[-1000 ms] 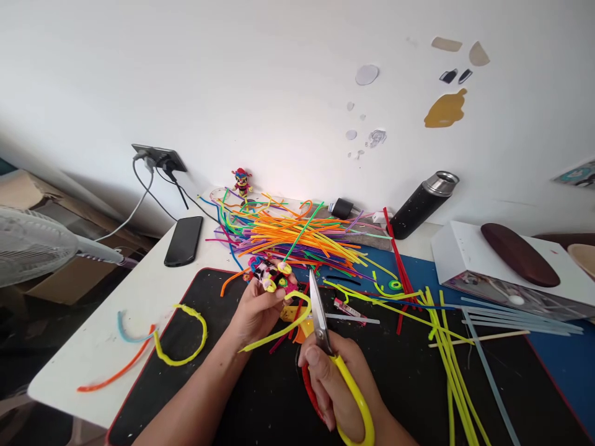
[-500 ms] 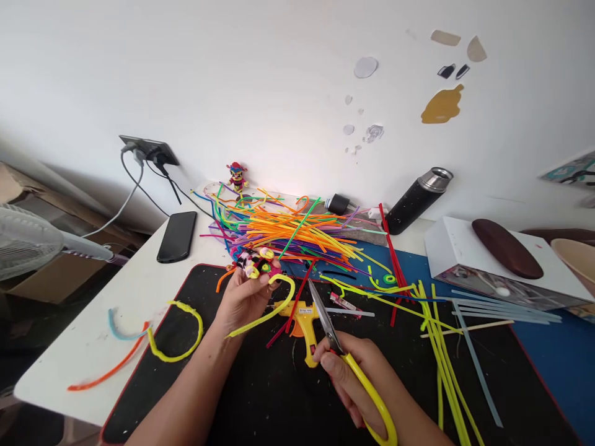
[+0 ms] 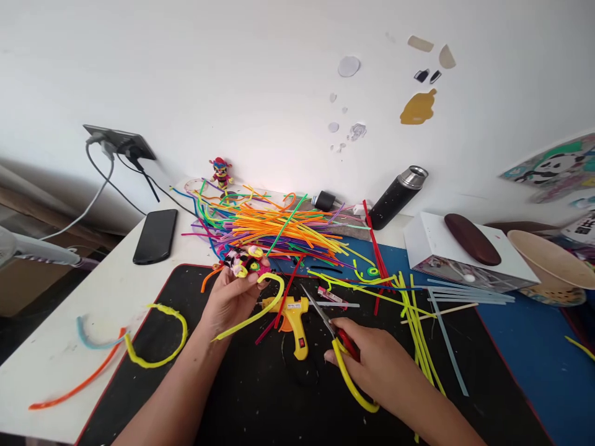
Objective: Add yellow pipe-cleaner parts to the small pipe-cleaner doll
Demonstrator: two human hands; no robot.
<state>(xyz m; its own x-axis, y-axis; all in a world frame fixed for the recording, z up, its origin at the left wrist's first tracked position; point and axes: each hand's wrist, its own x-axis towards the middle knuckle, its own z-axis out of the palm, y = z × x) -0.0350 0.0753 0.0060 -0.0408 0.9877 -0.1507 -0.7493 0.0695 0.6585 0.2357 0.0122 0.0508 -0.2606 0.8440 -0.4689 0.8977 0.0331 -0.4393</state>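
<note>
My left hand (image 3: pixel 231 296) is closed around a small pipe-cleaner figure (image 3: pixel 244 260) in pink, black and yellow. From it a yellow pipe cleaner (image 3: pixel 260 317) curves out and down toward my wrist. My right hand (image 3: pixel 367 353) grips scissors (image 3: pixel 341 347) with yellow and red handles, their blades pointing up and left, apart from the figure. Between the hands, a yellow hot glue gun (image 3: pixel 296 319) lies on the black mat (image 3: pixel 260 396), a glue stick in its back. Dark red pipe cleaners (image 3: pixel 287 296) cross over it.
A heap of colourful pipe cleaners (image 3: pixel 288 226) spreads along the wall. A similar finished-looking figure (image 3: pixel 220 172) stands behind it. A phone (image 3: pixel 155 236) lies left; a black thermos (image 3: pixel 397 198), white box (image 3: pixel 465 260), yellow-green pipe cleaners (image 3: pixel 418 347) and glue sticks (image 3: pixel 469 291) are right.
The view has swung to the right, so everything sits farther left. My right hand has turned, its back now showing, with the scissors still gripped. My left hand keeps hold of the figure.
</note>
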